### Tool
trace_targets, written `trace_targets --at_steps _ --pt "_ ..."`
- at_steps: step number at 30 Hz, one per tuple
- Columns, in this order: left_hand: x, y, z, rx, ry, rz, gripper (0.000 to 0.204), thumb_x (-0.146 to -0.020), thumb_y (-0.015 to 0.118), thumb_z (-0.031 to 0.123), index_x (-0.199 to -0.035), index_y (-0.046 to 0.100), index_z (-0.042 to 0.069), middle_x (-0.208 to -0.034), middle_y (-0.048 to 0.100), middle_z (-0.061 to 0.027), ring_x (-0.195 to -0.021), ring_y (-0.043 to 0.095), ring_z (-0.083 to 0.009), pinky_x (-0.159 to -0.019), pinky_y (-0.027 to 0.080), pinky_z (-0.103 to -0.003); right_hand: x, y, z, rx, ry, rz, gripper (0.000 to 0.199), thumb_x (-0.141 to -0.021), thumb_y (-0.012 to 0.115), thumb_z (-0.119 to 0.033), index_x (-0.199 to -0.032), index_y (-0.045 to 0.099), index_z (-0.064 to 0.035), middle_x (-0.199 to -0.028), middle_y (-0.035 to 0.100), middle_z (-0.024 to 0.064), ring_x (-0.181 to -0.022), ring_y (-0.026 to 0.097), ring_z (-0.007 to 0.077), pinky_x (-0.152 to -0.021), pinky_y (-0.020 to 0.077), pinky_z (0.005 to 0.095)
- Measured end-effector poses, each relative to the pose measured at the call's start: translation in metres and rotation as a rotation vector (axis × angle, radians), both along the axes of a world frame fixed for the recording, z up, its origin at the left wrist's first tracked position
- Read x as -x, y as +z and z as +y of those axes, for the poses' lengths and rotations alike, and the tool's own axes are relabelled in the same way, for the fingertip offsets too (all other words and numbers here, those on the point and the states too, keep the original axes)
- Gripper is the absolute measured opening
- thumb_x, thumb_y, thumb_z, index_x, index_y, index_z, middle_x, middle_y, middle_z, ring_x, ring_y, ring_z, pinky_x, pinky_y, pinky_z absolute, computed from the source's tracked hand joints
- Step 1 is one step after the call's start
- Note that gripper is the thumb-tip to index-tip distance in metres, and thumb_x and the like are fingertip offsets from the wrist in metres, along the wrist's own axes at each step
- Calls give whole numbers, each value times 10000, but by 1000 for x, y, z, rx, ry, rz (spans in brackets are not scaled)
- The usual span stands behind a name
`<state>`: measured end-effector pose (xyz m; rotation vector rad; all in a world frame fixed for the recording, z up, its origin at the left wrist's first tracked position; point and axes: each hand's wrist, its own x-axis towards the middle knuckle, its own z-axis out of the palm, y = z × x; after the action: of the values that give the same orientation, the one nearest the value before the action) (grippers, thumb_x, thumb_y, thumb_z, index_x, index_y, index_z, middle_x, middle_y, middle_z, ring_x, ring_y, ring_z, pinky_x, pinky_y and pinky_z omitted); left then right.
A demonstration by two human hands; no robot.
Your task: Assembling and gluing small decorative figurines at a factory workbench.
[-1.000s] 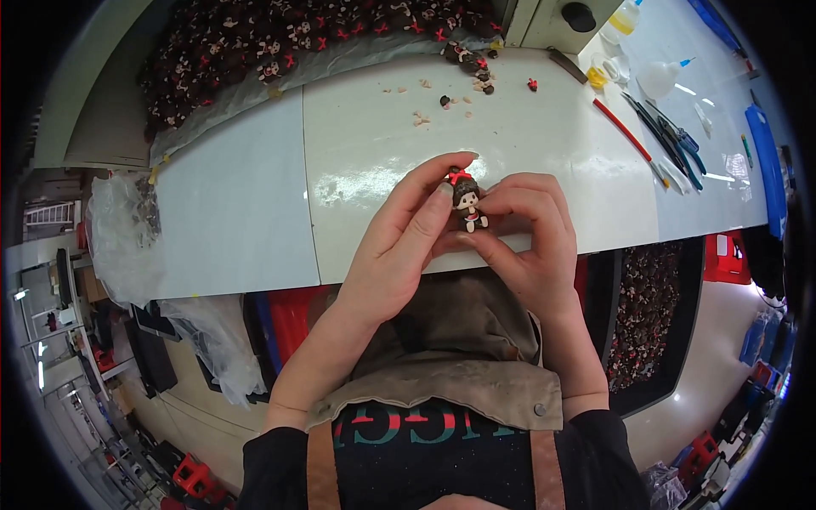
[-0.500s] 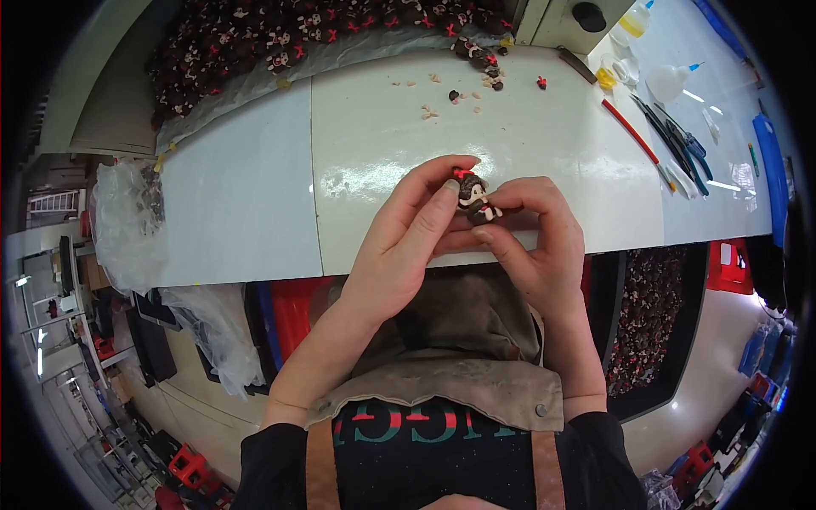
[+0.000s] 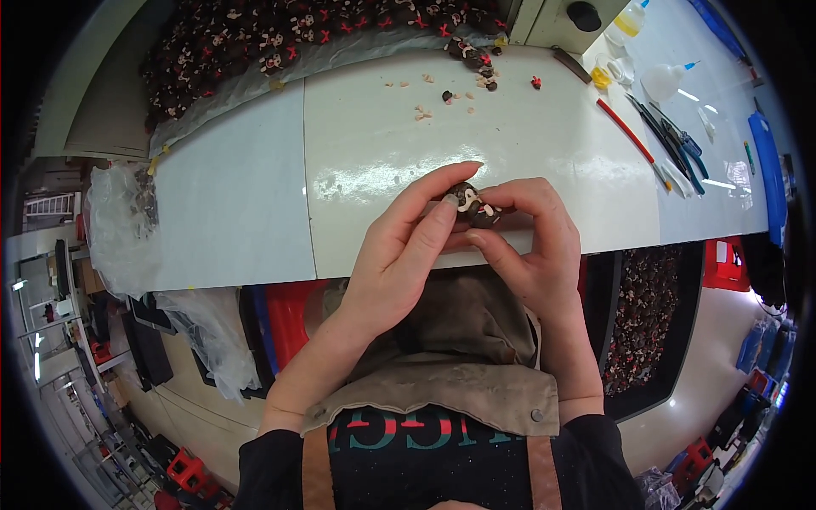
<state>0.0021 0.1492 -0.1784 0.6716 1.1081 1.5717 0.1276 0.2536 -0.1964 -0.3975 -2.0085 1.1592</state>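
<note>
A small dark-brown figurine (image 3: 485,218) with pale face and limb parts is held between my two hands, above the near edge of the white worktable (image 3: 374,127). My left hand (image 3: 398,248) closes around its head, with the thumb pressed on the near side. At the other end, the fingers and thumb of my right hand (image 3: 539,242) pinch around the body. The figurine lies tilted, and my fingers cover part of it.
Many similar figurines (image 3: 272,51) fill a lined tray at the back. Small pale and dark pieces (image 3: 425,110) lie scattered before it. Pliers (image 3: 687,146), a red-handled tool (image 3: 627,130) and a squeeze bottle (image 3: 665,83) are at right. A black bin (image 3: 646,323) of small parts stands below the table.
The figurine has turned and tipped over in my fingers, so its red bow no longer shows. Both hands keep hold of it in nearly the same place.
</note>
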Motion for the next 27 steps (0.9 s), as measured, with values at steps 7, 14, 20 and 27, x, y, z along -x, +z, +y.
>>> trace_targets --at_steps 7,14,20,27 --pt "0 -4 -1 -18 -2 34 370 -996 380 124 -1343 383 -6 -1164 553 -115 -1080 558 -167 -937 467 -300 -2 -1 -1 81 15 -25 357 -709 722 3 -1033 576 -21 -963 596 84 -859 599 176 -764 496 277" --pt "0 -1 -1 -18 27 29 360 -982 418 102 -1318 398 -27 -1141 561 -113 -1074 553 -154 -945 460 -296 -1 -3 1 6 13 -39 334 -709 717 12 -1014 585 -18 -959 596 85 -856 598 178 -755 500 273" --pt "-2 -1 2 -51 32 3 364 -962 450 57 -1312 400 -29 -1138 564 -104 -1071 553 -146 -942 459 -294 -1 -3 3 53 -2 -20 346 -692 722 19 -1005 591 -46 -962 616 78 -870 600 233 -735 500 317" --pt "-6 -9 3 -44 75 18 324 -924 512 25 -1242 454 -12 -1138 556 -91 -1050 552 -136 -879 468 -267 -13 6 8 103 36 -71 360 -748 656 15 -1099 582 -19 -1049 579 110 -927 581 213 -800 484 296"
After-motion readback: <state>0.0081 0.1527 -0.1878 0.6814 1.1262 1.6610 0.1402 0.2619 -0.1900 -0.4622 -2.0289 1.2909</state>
